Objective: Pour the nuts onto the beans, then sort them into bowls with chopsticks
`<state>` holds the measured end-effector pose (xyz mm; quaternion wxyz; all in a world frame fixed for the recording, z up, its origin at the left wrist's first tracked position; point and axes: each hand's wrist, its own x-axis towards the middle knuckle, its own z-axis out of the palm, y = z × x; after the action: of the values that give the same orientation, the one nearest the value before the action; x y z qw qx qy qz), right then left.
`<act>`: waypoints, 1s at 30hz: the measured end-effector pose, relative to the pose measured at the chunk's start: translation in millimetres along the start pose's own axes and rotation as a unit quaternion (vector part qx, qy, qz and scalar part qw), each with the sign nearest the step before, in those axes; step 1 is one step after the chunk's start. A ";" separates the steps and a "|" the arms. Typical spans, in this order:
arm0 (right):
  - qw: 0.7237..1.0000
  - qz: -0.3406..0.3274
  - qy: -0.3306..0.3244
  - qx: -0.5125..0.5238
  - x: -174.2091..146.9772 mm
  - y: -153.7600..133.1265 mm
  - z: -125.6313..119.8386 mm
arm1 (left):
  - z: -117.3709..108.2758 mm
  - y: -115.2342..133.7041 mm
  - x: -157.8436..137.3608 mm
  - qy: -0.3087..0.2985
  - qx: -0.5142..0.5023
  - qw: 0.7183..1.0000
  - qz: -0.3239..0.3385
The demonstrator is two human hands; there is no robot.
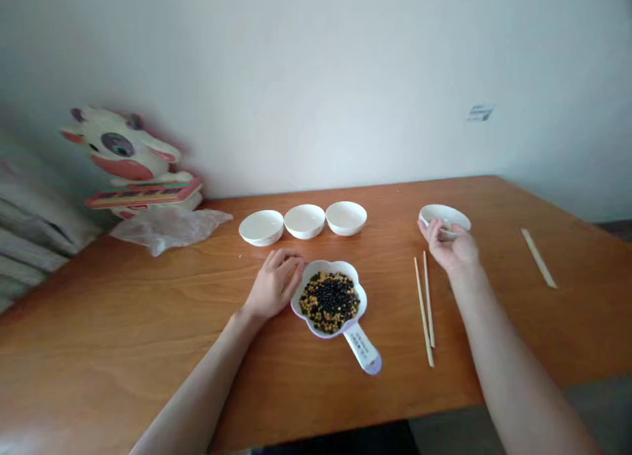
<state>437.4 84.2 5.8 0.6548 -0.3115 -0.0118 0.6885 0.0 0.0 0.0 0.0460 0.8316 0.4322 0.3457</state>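
A white flower-shaped scoop (365, 292) with a lilac edge and a labelled handle sits mid-table, full of mixed black and yellowish beans (332, 300). My left hand (277, 280) rests at its upper left rim, fingers curled and closed against it. Off to the right, my right hand (451, 245) is turned palm up with its fingers closed on the near rim of a white bowl (444, 213). What lies inside that bowl is mostly hidden. Two wooden chopsticks, one on the left (423, 313) and one on the right (428, 300), lie between the scoop and my right forearm.
Behind the scoop stand three white bowls side by side: left (261, 227), middle (305, 221) and right (346, 218). A cow-shaped toy keyboard (143, 193) and a crumpled clear plastic bag (170, 228) occupy the back left. A pale paper strip (539, 259) lies far right.
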 end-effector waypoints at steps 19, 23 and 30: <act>0.960 -0.074 0.084 -0.256 20.9 -15.6 -16.1 | -2.4 2.1 0.3 -0.005 0.005 1.000 -0.007; 0.946 -0.087 0.082 -0.302 19.4 -13.7 -17.6 | -3.1 2.2 1.3 -0.008 -0.001 1.000 -0.007; 0.919 -0.099 0.044 -0.380 7.4 15.3 -2.8 | -3.7 4.5 2.6 -0.008 -0.027 0.999 -0.018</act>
<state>425.4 87.7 -5.9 0.5522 -0.5638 -0.2745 0.5494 1.8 -1.6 5.9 0.0780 0.8248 0.4376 0.3494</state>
